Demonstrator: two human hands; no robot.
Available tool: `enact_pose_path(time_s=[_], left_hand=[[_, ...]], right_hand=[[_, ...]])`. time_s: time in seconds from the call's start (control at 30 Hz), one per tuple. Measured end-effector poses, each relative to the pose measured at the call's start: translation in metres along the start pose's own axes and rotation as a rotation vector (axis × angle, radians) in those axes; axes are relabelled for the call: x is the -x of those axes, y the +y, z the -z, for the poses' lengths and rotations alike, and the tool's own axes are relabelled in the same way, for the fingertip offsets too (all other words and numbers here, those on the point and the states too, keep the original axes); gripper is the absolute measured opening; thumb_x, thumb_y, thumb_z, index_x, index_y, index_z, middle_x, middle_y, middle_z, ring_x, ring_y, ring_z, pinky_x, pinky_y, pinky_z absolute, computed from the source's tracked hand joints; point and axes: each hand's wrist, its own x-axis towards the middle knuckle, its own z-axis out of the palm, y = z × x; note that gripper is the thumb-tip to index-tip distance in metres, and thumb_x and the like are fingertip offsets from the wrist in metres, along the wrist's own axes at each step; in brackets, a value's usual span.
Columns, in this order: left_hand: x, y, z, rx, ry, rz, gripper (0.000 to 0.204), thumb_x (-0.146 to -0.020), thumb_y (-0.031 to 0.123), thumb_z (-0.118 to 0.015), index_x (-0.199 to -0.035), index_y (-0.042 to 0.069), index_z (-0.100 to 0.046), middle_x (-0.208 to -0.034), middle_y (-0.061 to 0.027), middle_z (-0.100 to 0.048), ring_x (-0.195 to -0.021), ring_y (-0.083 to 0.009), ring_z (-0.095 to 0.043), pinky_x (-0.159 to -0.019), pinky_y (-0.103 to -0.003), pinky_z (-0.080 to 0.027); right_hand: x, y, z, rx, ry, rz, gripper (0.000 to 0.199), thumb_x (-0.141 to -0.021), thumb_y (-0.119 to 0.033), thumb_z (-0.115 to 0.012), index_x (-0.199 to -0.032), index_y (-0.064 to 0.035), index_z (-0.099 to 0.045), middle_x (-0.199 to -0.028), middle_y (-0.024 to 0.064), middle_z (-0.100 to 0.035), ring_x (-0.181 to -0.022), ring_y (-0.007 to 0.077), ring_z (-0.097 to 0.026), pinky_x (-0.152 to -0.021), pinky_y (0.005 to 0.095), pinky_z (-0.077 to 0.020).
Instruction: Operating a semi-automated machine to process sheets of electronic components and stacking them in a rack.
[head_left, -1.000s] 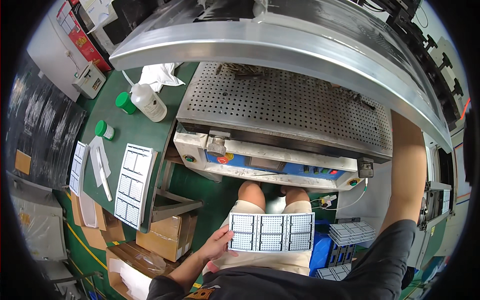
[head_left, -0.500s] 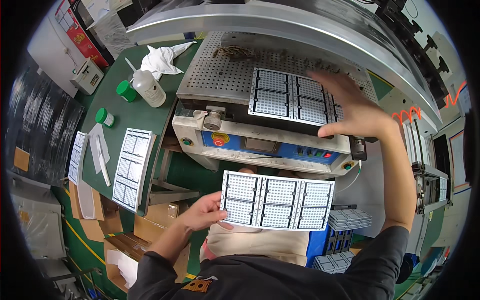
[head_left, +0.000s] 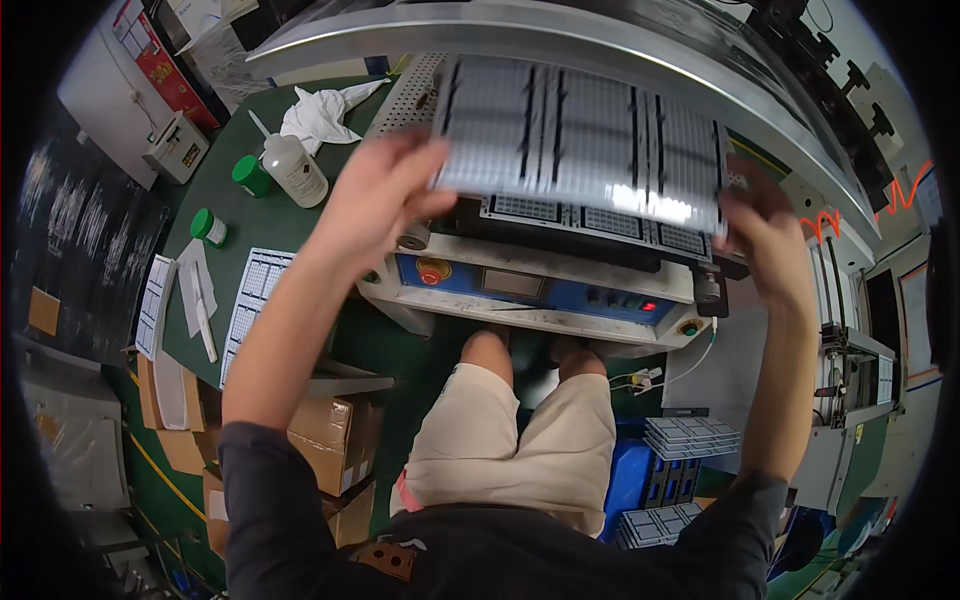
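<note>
Both hands hold one wide grey panel [head_left: 585, 140] of small grid cells level above the machine — the left hand [head_left: 385, 195] has its grip closed on the panel's left edge, the right hand [head_left: 765, 235] grips the right edge. The panel is blurred, with a bright glare along its near side. Just beneath it a second gridded panel [head_left: 600, 222] lies on the machine's perforated bed [head_left: 415, 85], only its near strip showing. The machine's blue control front [head_left: 540, 285], with a red knob at the left and a small red light at the right, faces the person.

On the green desk [head_left: 235, 225] to the left stand a clear bottle [head_left: 293, 170] and two green-capped jars [head_left: 250, 175] — a crumpled white cloth [head_left: 320, 112] lies farther back, and a printed grid sheet [head_left: 250, 300] lies nearer. Cardboard boxes [head_left: 330, 435] sit on the floor at lower left, and stacked grey trays [head_left: 690, 438] at lower right.
</note>
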Motion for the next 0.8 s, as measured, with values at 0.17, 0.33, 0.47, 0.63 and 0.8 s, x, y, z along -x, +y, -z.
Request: enact_pose_path(time_s=[0.17,0.33,0.47,0.63,0.8], left_hand=[[-0.119,0.010,-0.013,-0.650,-0.100,-0.411,0.027,-0.093,0.027,-0.059,-0.089,0.001,-0.065,-0.071,-0.0092,-0.065,-0.079,-0.0134,-0.064,-0.063,-0.029,-0.050],[-0.167,-0.022,-0.015,-0.971,0.052,-0.969,0.027,-0.089,0.028,-0.061,-0.093,0.001,-0.065,-0.077,-0.0117,-0.066,-0.074,-0.0207,-0.062,-0.069,-0.034,-0.048],[-0.166,-0.036,-0.004,-1.026,0.026,-0.853,0.029,-0.085,0.033,-0.063,-0.076,0.006,-0.069,-0.071,-0.0125,-0.065,-0.075,-0.0306,-0.062,-0.079,-0.045,-0.045],[-0.167,-0.029,-0.004,-1.102,-0.009,-0.677,0.033,-0.084,0.038,-0.064,-0.074,0.008,-0.070,-0.073,-0.0129,-0.066,-0.073,-0.0314,-0.061,-0.084,-0.046,-0.042],[-0.164,-0.030,-0.006,-1.142,0.023,-0.649,0.039,-0.088,0.037,-0.063,-0.078,-0.001,-0.067,-0.066,-0.0087,-0.063,-0.061,-0.0162,-0.056,-0.063,-0.030,-0.045]], right_hand=[[-0.103,0.037,0.030,0.270,0.096,0.077,0.038,-0.085,-0.031,-0.069,-0.110,-0.0042,-0.061,-0.084,0.0050,-0.060,-0.070,0.0092,-0.055,-0.058,0.0228,-0.0442],[-0.149,0.085,0.011,0.537,0.408,0.785,0.043,-0.082,-0.042,-0.071,-0.089,-0.0004,-0.066,-0.072,0.0043,-0.060,-0.064,0.0094,-0.052,-0.060,0.0249,-0.0411],[-0.132,0.061,0.001,0.507,0.241,0.419,0.050,-0.080,-0.047,-0.072,-0.083,0.0022,-0.065,-0.066,0.0033,-0.059,-0.062,0.0112,-0.050,-0.061,0.0264,-0.0414],[-0.133,0.065,0.001,0.521,0.259,0.406,0.053,-0.079,-0.050,-0.072,-0.078,0.0023,-0.064,-0.066,0.0035,-0.059,-0.062,0.0109,-0.050,-0.060,0.0266,-0.0409],[-0.127,0.061,-0.001,0.540,0.230,0.304,0.052,-0.081,-0.048,-0.070,-0.075,0.0029,-0.063,-0.066,0.0043,-0.058,-0.061,0.0106,-0.049,-0.060,0.0276,-0.0411]])
